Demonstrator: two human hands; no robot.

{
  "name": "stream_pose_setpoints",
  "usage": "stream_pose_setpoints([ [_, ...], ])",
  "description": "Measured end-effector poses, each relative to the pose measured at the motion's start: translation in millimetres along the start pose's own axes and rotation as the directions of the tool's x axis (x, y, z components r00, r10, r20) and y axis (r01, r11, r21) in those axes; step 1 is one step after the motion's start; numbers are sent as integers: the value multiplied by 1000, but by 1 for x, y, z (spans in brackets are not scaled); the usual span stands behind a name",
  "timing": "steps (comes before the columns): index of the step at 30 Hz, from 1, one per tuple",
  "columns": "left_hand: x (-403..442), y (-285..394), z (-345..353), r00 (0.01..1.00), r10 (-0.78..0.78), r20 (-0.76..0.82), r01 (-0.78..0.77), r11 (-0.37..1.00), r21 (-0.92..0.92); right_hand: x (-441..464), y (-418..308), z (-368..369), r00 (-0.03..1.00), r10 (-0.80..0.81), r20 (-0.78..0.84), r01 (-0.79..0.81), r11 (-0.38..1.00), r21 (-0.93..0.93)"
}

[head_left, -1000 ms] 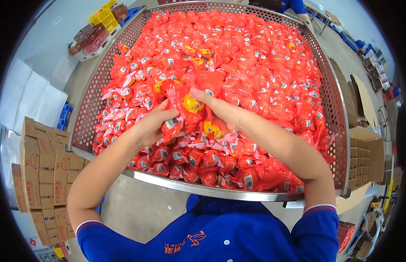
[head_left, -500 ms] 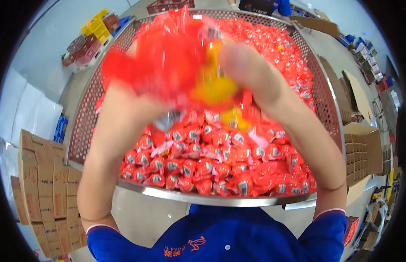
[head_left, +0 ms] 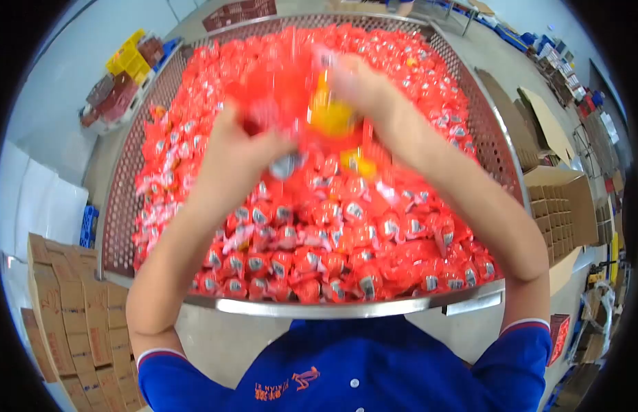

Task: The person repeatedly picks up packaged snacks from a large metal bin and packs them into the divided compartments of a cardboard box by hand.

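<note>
A large perforated metal bin (head_left: 374, 309) is filled with shiny red plastic-wrapped packets (head_left: 308, 264), many with a grey-and-white label. Over its middle, my left hand (head_left: 247, 147) is closed around blurred red packets (head_left: 277, 89), its thumb next to a grey label. My right hand (head_left: 360, 86) faces it, fingers curled against the same bunch beside a yellow packet (head_left: 332, 117). A second yellow piece (head_left: 358, 163) shows just below. Motion smears both hands' fingertips, and how many packets they hold cannot be made out.
Stacked brown cartons (head_left: 82, 309) stand at the left. An open carton with dividers (head_left: 555, 213) is at the right. Yellow crates (head_left: 129, 58) and a maroon crate (head_left: 238, 14) lie beyond the bin. The bin's metal rim runs close in front of my body.
Both hands and the red bunch have moved away from the camera and appear lower over the pile. The bunch looks smaller. The view has shifted slightly.
</note>
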State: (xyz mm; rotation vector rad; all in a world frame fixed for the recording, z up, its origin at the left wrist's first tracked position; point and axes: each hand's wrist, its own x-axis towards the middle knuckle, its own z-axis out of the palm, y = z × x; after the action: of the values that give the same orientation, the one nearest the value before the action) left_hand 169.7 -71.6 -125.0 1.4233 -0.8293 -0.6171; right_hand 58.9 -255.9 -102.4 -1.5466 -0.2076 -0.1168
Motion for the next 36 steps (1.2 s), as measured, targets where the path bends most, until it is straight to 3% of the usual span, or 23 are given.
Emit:
stream_pose_setpoints([
  [1, 5, 4, 0, 999, 32, 15, -33, 999, 9, -7, 15, -1, 967, -186, -175, 126, 944, -305],
  [3, -5, 1, 9, 990, 134, 43, -139, 978, 155, -13, 27, -11, 971, -167, -173, 120, 960, -254],
  [4, 1, -8, 16, 996, 91, 21, -88, 990, -107, -25, 32, -5, 969, -139, -205, 89, 968, -235],
  [7, -5, -15, 21, 979, 203, 15, -202, 978, -56, -30, 14, -14, 937, -246, -248, 135, 910, -392],
  [9, 12, -13, 26, 993, -84, 83, 91, 992, -84, -37, 6, -28, 989, 109, -96, -119, 987, -109],
  [11, 28, -25, 46, 969, -220, 113, 245, 918, -312, -37, 31, -16, 887, 129, -443, -31, 975, 221],
  [12, 33, -23, 61, 963, -214, 162, 255, 917, -308, -47, 26, -20, 898, 134, -419, 27, 934, 357],
  [13, 32, -18, 73, 956, -248, 159, 288, 901, -325, -60, 21, -32, 878, 142, -456, 35, 933, 357],
  [15, 35, -8, 100, 940, -296, 167, 337, 878, -341, -80, 1, -63, 964, 250, -90, -168, 837, 521],
  [16, 40, -1, 117, 943, -265, 200, 318, 893, -319, -93, -16, -71, 962, 234, -142, -133, 854, 502],
  [17, 45, 7, 135, 945, -231, 231, 294, 909, -295, -110, -38, -85, 937, 333, -107, -243, 839, 486],
  [19, 52, 29, 187, 957, -215, 197, 272, 901, -338, -138, -58, -114, 942, 189, -279, -134, 970, 203],
  [20, 56, 40, 216, 960, -158, 229, 227, 922, -313, -158, -69, -130, 939, 187, -289, -134, 971, 196],
  [22, 71, 48, 271, 958, -92, 272, 173, 941, -290, -211, -93, -163, 902, 244, -357, -224, 970, 98],
  [23, 82, 45, 297, 918, 2, 396, 140, 934, -329, -235, -100, -173, 879, 272, -392, -272, 961, 58],
  [24, 94, 41, 324, 858, 100, 505, 112, 921, -373, -253, -105, -176, 786, 387, -481, -198, 896, 398],
  [26, 106, 36, 382, 825, 9, 565, 250, 891, -379, -320, -118, -215, 895, 380, -234, -209, 820, 533],
  [28, 122, 20, 441, 764, -100, 638, 350, 894, -279, -367, -71, -254, 680, 292, -672, -182, 956, 232],
  [29, 125, 12, 467, 719, -178, 672, 395, 900, -184, -389, -56, -264, 679, 289, -675, -177, 956, 232],
  [31, 128, -13, 520, 704, -281, 653, 411, 910, -51, -430, -29, -274, 497, 378, -781, -21, 905, 424],
  [33, 131, -30, 566, 663, -412, 625, 444, 889, 115, -463, 9, -288, 400, 343, -850, 160, 887, 433],
  [35, 142, -64, 612, 640, -478, 602, 448, 868, 214, -512, 52, -317, 612, 260, -747, 261, 825, 501],
  [36, 139, -73, 631, 634, -471, 614, 438, 872, 216, -520, 67, -323, 512, 231, -827, 373, 807, 457],
])
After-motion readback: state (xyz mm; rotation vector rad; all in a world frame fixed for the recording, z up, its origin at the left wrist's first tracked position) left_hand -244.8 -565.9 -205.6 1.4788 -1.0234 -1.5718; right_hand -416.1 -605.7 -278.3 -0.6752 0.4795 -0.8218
